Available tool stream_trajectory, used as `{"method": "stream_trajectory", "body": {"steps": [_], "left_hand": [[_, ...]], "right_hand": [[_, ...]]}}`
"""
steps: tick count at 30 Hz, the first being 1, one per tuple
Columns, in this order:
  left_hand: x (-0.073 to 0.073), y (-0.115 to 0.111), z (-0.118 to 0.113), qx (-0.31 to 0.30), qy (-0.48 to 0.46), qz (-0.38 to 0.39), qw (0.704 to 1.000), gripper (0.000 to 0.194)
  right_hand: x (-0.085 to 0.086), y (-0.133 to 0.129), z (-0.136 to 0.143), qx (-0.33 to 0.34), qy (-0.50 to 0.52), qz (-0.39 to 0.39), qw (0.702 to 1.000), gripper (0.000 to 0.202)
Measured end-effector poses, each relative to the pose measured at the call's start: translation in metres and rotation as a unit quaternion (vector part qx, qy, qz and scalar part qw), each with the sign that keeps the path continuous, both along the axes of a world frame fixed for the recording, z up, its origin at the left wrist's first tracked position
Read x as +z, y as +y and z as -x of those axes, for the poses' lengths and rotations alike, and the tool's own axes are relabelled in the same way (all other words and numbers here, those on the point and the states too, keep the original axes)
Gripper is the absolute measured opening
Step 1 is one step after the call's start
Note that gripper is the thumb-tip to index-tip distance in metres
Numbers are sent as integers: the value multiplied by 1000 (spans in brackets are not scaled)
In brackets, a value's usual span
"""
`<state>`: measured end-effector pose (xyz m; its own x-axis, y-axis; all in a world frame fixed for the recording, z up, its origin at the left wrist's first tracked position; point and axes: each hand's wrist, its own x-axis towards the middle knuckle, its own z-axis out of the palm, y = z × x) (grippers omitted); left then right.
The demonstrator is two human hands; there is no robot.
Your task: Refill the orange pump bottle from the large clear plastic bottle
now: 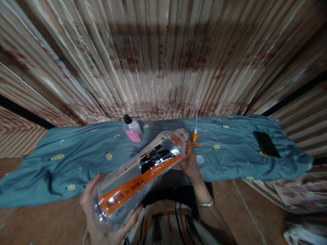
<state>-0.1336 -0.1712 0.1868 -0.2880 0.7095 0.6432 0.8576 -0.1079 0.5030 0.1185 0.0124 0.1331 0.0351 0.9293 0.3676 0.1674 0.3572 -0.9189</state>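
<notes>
Large clear bottle (pixel 141 173), silver and orange wrap, lies slantwise over the near edge of the desk (pixel 87 149): base toward eight o'clock, neck end toward two. Left hand (pixel 95 219) grips the base, fingers spread round both sides. Right hand (pixel 189 161) is at the neck end, bracelet (pixel 205 203) on its wrist. Its fingers are partly hidden behind plastic and something orange, so can't tell whether it closes on the neck or on another item. Fill level unreadable through the wrap.

Outward from the bottle: pink-labelled bottle (pixel 133 131) with a black top, just before twelve o'clock. Orange pump head (pixel 195 136) at two, its tube pointing away. Small white disc (pixel 200 159) between two and three, close by the right wrist. Dark phone (pixel 267 144) at half past two, well apart. Patterned curtain (pixel 163 61) beyond.

Risks, as judged: the bottle is bulky and smooth, so a loose hold at the base could let it roll or drop off the near side. Unequal lifting may swing the neck into the pump head. A shift of the right wrist could brush the disc away. The cloth looks rucked; a snag might topple the pink-labelled bottle.
</notes>
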Motion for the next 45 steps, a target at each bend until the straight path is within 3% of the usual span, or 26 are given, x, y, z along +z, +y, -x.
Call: {"method": "stream_trajectory", "body": {"steps": [4,9,13,18,26,33,36,40,45], "left_hand": [[-5,2,6,-1,8,-21,1000,123],[8,2,-13,-2,-25,-12,1000,116],[15,3,-23,39,-55,4,998,103],[11,8,-11,-8,5,-24,1000,118],[4,5,-2,-13,15,-34,999,125],[10,10,-8,0,17,-56,998,123],[13,9,-9,-23,30,-30,999,123],[14,6,-12,-1,-2,-23,1000,110],[13,9,-11,-14,23,-26,999,117]], "right_hand": [[-1,0,-1,-5,-5,8,1000,80],[0,-1,0,-7,-1,11,1000,80],[2,-1,0,-10,-17,3,1000,78],[1,-1,0,-9,-35,-10,999,82],[0,0,-2,-15,-47,-10,999,78],[-3,0,0,-25,-33,-12,999,81],[-3,0,1,-22,-26,-6,999,82],[-2,0,0,-14,-30,-6,999,85],[-3,1,0,-15,-46,-17,999,86]]}}
